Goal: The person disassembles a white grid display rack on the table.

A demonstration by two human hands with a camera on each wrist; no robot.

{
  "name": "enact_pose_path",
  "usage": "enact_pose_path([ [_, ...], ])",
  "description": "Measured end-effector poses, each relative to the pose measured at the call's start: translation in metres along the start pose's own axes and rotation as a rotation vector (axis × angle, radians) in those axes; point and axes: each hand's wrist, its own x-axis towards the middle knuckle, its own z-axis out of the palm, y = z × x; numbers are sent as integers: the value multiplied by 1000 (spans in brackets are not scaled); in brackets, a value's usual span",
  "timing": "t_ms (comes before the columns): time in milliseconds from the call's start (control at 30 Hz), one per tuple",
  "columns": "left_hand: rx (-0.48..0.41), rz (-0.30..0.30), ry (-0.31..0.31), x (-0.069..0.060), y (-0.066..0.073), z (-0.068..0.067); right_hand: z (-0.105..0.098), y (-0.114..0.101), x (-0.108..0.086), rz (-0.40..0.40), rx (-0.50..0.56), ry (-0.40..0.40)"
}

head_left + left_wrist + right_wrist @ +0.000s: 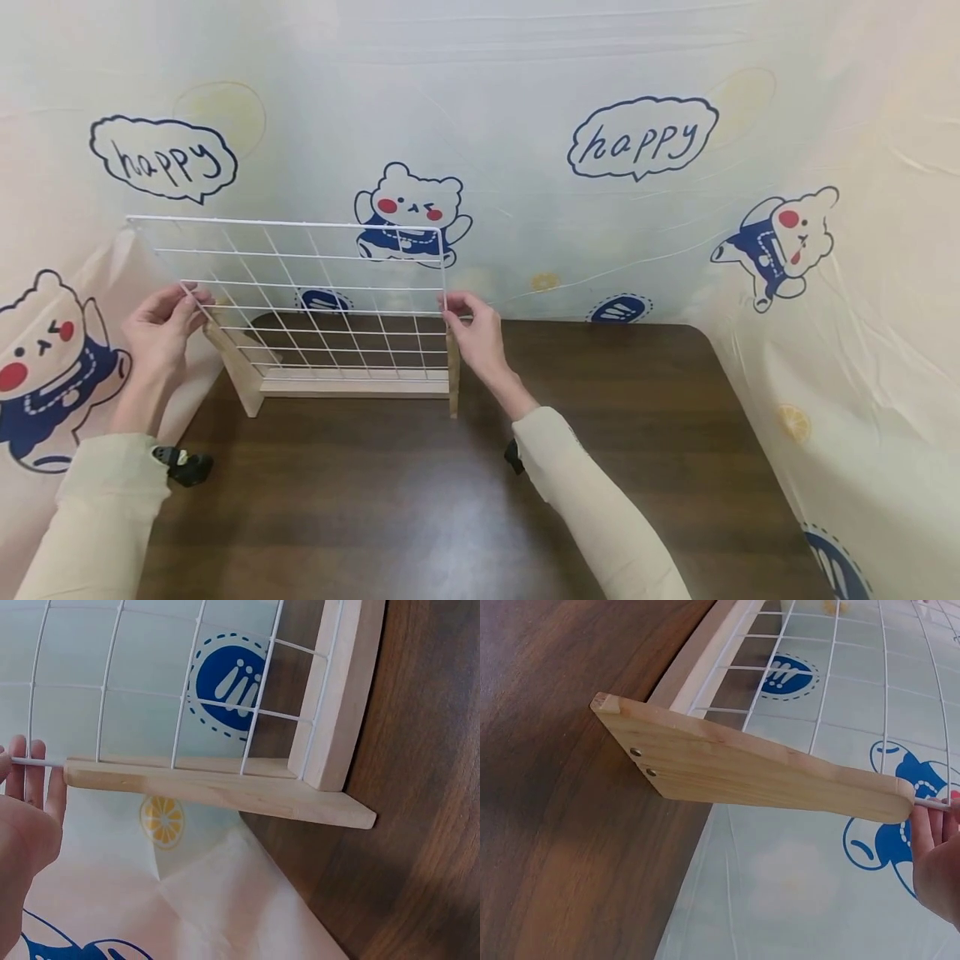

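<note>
White wire grid panel point(315, 310), one: upright between the two hands, set in a wooden stand point(356, 388). Left hand point(161, 321): pinching the left edge wire point(49, 763), just above the left leg point(210, 791). Right hand point(477, 329): pinching the right edge wire point(934, 803), just above the right leg point(750, 765). Dark wood-grain table point(480, 492): under the stand, below both hands. Printed cloth point(517, 125): beyond the hands; I count two "happy" bubbles point(163, 160).

Pale pastel fabric point(517, 58) hangs behind and beside a dark brown wood-grain table point(615, 475) with rounded far corners. The fabric's print shows two blue-outlined speech bubbles point(643, 137) reading "happy", three white cartoon bears point(813, 235) in blue clothes and yellow-orange citrus slices point(793, 423).
</note>
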Motion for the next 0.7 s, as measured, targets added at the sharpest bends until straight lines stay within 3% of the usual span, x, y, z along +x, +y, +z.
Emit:
enact_pose_path([
  [233,62,31,-15,1,-3,3,-2,-1,-1,-14,-20,-29],
  [500,123,7,33,3,-4,2,1,-4,-3,-23,-64,22],
  [700,147,25,45,4,-3,2,3,-6,-2,-25,-62,51],
])
